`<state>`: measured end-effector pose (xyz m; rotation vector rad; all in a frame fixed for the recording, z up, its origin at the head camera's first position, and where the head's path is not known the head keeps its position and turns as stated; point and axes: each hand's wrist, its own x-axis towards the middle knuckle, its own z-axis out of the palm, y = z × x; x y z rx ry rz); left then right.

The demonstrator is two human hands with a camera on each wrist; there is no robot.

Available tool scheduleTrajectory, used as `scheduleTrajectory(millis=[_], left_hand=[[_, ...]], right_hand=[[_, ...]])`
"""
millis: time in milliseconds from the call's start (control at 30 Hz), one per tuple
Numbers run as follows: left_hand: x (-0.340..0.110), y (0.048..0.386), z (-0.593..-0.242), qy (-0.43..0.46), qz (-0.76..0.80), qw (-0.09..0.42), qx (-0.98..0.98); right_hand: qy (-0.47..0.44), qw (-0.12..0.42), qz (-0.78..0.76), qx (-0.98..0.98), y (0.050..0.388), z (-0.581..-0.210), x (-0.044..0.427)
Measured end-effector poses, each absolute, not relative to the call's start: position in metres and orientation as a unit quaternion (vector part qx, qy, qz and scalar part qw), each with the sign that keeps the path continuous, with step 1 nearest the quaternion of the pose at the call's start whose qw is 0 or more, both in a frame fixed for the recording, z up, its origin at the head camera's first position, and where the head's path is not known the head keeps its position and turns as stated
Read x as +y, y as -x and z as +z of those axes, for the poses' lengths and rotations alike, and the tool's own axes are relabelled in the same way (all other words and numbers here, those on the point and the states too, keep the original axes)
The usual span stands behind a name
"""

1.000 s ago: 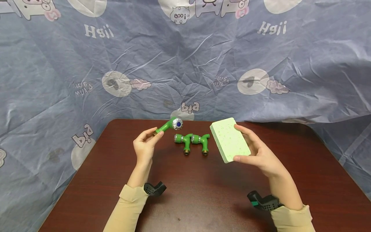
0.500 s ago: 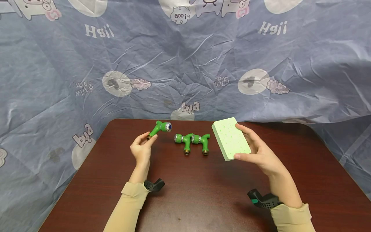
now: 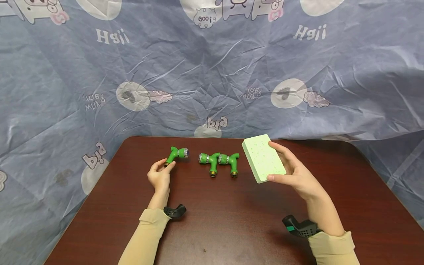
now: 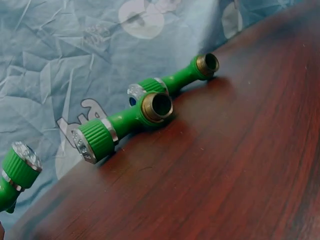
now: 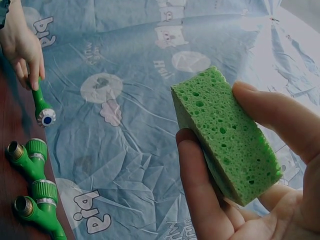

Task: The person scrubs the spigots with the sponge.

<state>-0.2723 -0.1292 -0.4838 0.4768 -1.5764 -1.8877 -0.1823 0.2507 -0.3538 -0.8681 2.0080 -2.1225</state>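
My left hand (image 3: 159,179) pinches the lower end of a green tap (image 3: 173,154) between thumb and fingers, at the left of the table. The tap's ribbed knob with a silver rim points right; whether it touches the tabletop I cannot tell. Just to its right, two matching taps (image 3: 210,159) (image 3: 232,160) lie side by side, their brass threaded ends toward me. My right hand (image 3: 300,179) grips a light green sponge (image 3: 264,158) by its edges, held up above the table. Pores dot the sponge's face in the right wrist view. At the left wrist view's edge, the held tap (image 4: 19,167) is partly cut off.
A dark reddish-brown wooden table (image 3: 212,221) spreads beneath both hands. Behind it hangs a wrinkled blue-grey cloth (image 3: 212,73) with cartoon prints. Black wrist cameras (image 3: 175,211) sit on both forearms.
My left hand has moved left and down with its tap, whose knob has turned from facing me to pointing right. My right hand and the sponge have hardly moved; the two lying taps have stayed put.
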Motion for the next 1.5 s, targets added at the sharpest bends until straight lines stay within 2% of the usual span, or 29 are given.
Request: scheduleTrajectory(millis=[567,1067,1500], left_hand=[[-0.1344,0.2715,-0.4894,-0.231,-0.664,0.286,-0.651],[-0.1310,0.2676,-0.4875,-0.228,-0.627,0.250,-0.702],[-0.1305,0.2676,-0.4884,-0.218,-0.601,0.257,-0.725]], right_hand=[[0.289,0.053,-0.695,0.656,0.1860,-0.3576,0.2518],[0.290,0.052,-0.695,0.655,0.1858,-0.3574,0.2515],[0.300,0.051,-0.695,0.652,0.1870,-0.3585,0.2511]])
